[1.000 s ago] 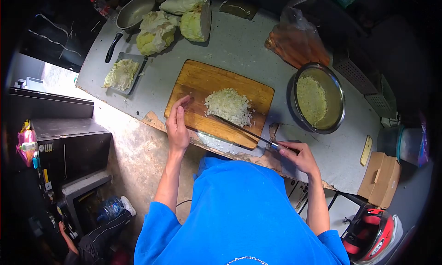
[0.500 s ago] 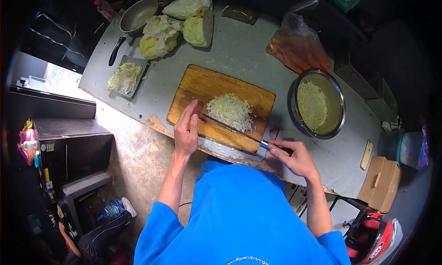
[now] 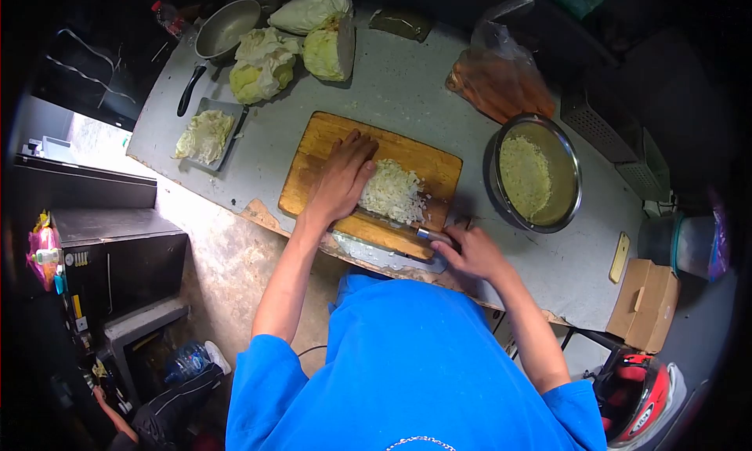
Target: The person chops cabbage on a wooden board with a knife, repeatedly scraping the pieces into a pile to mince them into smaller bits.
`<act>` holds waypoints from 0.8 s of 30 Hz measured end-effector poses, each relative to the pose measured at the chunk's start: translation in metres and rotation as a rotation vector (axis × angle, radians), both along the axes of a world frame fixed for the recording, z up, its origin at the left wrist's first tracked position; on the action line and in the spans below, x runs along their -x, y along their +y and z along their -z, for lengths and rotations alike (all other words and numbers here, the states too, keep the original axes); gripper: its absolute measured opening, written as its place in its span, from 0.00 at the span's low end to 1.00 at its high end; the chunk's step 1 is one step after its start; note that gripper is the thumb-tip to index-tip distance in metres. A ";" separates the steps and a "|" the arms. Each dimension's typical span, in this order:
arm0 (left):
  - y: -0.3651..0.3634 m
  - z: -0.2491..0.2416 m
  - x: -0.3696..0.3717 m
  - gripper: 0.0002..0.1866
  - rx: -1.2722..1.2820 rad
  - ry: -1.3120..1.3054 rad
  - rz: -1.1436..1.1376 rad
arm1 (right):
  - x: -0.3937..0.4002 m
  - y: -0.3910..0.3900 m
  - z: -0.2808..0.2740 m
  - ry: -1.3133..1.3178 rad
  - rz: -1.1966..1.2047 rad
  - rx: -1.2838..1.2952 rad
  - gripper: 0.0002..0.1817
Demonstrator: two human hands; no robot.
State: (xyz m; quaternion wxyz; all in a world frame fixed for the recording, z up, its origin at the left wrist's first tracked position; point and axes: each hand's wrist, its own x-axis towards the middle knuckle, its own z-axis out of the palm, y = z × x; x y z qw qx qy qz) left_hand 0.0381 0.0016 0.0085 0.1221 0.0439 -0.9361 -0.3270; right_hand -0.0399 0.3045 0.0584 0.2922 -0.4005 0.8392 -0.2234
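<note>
Finely chopped pale cabbage (image 3: 394,191) lies in a heap on the wooden cutting board (image 3: 313,149). My right hand (image 3: 470,251) is wrapped round the handle of a knife (image 3: 432,235), whose blade runs left along the near edge of the heap, partly hidden. My left hand (image 3: 342,177) rests at the heap's left side, over the board, with its fingers stretched out and pointing away from me. To the right of the board stands a metal bowl (image 3: 576,181) holding more chopped cabbage (image 3: 525,177).
Cabbage heads (image 3: 329,50), a pan (image 3: 227,28) and a tray (image 3: 225,147) with cabbage leaves are at the back left. Bagged carrots (image 3: 497,83) lie behind the bowl. A cardboard box (image 3: 644,306) and red helmet (image 3: 634,400) are at right; another person's arm (image 3: 116,414) shows lower left.
My left hand has moved right and forward, up against the heap. The knife and my right hand have shifted slightly left and forward, and the blade now lies against the cabbage.
</note>
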 end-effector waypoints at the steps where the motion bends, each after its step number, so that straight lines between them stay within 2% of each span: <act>1: 0.000 0.001 0.000 0.24 -0.004 0.000 -0.009 | -0.002 0.004 0.003 0.000 -0.009 -0.004 0.27; 4: -0.002 0.003 -0.002 0.23 -0.017 0.016 0.004 | -0.006 -0.001 -0.007 -0.019 0.022 -0.062 0.27; 6: -0.004 0.002 0.001 0.22 -0.218 0.089 -0.074 | -0.007 -0.011 -0.040 -0.070 0.045 -0.144 0.28; 9: -0.001 0.003 0.002 0.21 -0.321 0.081 -0.135 | -0.007 -0.019 -0.057 -0.043 0.067 -0.185 0.29; 10: 0.000 0.003 0.003 0.21 -0.320 0.094 -0.141 | -0.009 -0.019 -0.051 -0.005 0.080 -0.206 0.30; 13: 0.003 0.004 0.006 0.21 -0.142 0.133 -0.124 | -0.007 -0.001 0.011 0.042 0.101 -0.189 0.31; 14: 0.005 0.001 0.009 0.20 -0.131 0.140 -0.089 | -0.005 -0.001 0.009 0.059 0.063 -0.167 0.31; 16: 0.003 0.001 0.008 0.19 -0.095 0.144 -0.104 | -0.005 -0.004 -0.001 0.031 0.170 -0.195 0.31; 20: -0.001 0.002 -0.004 0.18 -0.227 0.216 -0.152 | -0.010 -0.011 -0.042 0.134 0.150 -0.139 0.30; 24: -0.002 -0.001 -0.003 0.17 -0.349 0.188 -0.182 | -0.021 -0.016 -0.036 0.228 0.254 -0.080 0.29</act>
